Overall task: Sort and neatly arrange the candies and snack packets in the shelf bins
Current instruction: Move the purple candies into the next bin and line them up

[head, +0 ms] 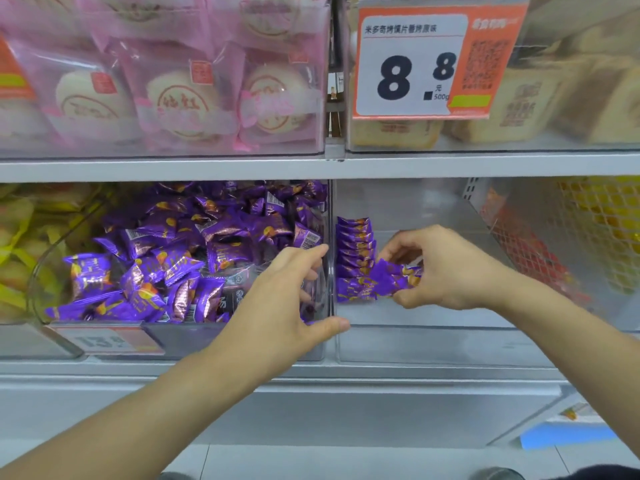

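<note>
Your left hand reaches into the heaped bin, fingers curled over loose purple candies; whether they grasp one, I cannot tell. Your right hand pinches a purple candy. At its nine o'clock, touching, stands the neat row, running toward twelve, so the right hand is nearer.

left hand fingertips hidden among candies, lower price tag blurred
</note>
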`<state>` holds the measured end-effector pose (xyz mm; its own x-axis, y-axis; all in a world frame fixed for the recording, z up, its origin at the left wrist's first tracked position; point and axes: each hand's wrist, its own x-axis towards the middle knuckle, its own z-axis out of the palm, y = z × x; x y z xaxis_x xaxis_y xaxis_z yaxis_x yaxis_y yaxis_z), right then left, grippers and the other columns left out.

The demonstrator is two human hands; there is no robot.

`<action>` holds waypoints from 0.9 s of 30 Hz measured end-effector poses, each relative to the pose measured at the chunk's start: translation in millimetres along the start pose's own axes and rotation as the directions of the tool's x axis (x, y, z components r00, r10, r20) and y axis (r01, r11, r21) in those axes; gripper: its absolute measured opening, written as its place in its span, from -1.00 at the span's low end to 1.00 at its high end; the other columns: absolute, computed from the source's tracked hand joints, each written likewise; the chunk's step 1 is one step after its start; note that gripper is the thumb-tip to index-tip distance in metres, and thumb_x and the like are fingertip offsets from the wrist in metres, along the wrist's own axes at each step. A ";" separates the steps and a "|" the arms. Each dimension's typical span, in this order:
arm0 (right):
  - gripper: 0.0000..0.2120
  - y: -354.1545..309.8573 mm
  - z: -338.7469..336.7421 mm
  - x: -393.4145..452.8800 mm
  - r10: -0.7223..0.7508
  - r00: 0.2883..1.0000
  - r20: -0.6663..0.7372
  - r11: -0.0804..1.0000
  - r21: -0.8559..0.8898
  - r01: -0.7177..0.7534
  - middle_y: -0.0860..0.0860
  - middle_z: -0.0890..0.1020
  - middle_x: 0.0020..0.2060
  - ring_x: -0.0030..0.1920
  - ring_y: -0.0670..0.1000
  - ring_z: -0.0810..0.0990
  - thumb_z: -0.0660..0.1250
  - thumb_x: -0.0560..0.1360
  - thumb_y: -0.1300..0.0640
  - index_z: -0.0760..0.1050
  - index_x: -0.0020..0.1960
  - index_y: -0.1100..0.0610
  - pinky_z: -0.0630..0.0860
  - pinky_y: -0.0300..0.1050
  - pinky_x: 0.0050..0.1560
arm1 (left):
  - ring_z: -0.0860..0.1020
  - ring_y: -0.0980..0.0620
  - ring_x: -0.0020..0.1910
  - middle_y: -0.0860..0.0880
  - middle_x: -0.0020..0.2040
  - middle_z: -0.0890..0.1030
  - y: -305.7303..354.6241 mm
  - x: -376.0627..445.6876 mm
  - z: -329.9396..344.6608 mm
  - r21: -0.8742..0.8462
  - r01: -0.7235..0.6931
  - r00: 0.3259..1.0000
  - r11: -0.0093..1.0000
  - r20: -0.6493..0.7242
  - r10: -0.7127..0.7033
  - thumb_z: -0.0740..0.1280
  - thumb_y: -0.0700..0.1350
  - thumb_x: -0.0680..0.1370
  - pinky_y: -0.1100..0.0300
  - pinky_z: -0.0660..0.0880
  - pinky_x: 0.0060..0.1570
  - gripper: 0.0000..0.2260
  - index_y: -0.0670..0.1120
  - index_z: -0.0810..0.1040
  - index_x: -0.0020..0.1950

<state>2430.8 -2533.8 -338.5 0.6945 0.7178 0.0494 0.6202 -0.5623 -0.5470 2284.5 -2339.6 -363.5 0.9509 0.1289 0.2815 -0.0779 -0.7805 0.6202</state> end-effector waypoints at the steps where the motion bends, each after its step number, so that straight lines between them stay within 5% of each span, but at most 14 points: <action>1: -0.63 3.9 3.5 2.6 0.006 0.998 0.058 0.999 -0.048 -0.003 -0.16 0.68 -0.19 -0.23 -0.26 0.58 0.55 0.20 0.26 0.62 -0.07 -0.05 0.41 -0.45 -0.25 | 0.44 0.39 0.04 0.19 0.15 0.42 -0.9 0.4 1.7 0.029 -0.015 1.000 0.999 -0.006 0.015 0.59 0.07 0.31 0.61 0.32 0.00 -0.21 0.05 0.35 0.49; 3: -0.62 8.1 11.3 9.1 0.018 0.990 0.143 0.994 -0.111 -0.002 -0.16 0.67 -0.15 -0.22 -0.28 0.56 0.56 0.22 0.24 0.63 -0.02 -0.03 0.41 -0.45 -0.24 | 0.37 0.50 0.04 0.19 0.15 0.40 -1.7 1.0 3.5 0.072 -0.035 0.999 0.997 -0.021 0.037 0.59 0.09 0.32 0.65 0.24 0.04 -0.20 0.03 0.35 0.49; 7: -0.59 11.3 28.7 23.7 0.008 0.978 0.211 0.979 -0.203 0.036 -0.11 0.66 -0.10 -0.12 -0.09 0.60 0.59 0.24 0.14 0.62 0.06 -0.01 0.53 -0.21 -0.05 | 0.33 0.32 0.05 0.21 0.11 0.40 -4.9 0.1 5.9 0.097 -0.047 0.999 0.994 -0.017 0.049 0.57 0.16 0.29 0.51 0.24 0.14 -0.14 0.04 0.31 0.51; 11: -0.57 12.9 44.6 34.8 -0.009 0.968 0.252 0.964 -0.255 0.076 -0.06 0.67 -0.03 -0.11 -0.07 0.56 0.58 0.30 0.12 0.61 0.14 0.02 0.52 -0.21 -0.03 | 0.36 0.29 0.12 0.23 0.08 0.43 -11.3 -1.0 8.1 0.054 -0.041 0.999 0.998 -0.012 0.042 0.58 0.14 0.29 0.51 0.27 0.14 -0.14 0.09 0.28 0.51; 20: -0.49 15.8 56.4 40.4 -0.014 0.990 0.143 0.960 -0.275 0.054 0.00 0.56 -0.06 -0.11 0.01 0.51 0.62 0.22 0.11 0.50 0.09 0.11 0.45 -0.19 -0.16 | 0.36 0.30 0.11 0.18 0.10 0.46 -17.2 -0.5 9.3 0.036 -0.058 0.998 0.998 -0.014 0.058 0.56 0.17 0.30 0.52 0.28 0.09 -0.16 0.10 0.28 0.51; 27: -0.51 16.7 52.7 32.3 -0.066 0.993 0.102 0.948 -0.305 0.094 -0.06 0.48 -0.17 -0.15 0.04 0.47 0.58 0.25 -0.12 0.39 -0.05 0.05 0.47 -0.05 -0.13 | 0.36 0.30 0.10 0.19 0.11 0.45 -17.9 -0.2 9.0 0.034 -0.055 0.998 0.998 -0.006 0.056 0.54 0.18 0.32 0.46 0.31 0.08 -0.17 0.11 0.26 0.52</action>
<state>2444.3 -2498.4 -390.0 0.6116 0.7912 0.0000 0.7642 -0.5908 -0.2588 2288.4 -2331.1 -381.2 0.9433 0.0888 0.3199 -0.1202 -0.8069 0.5784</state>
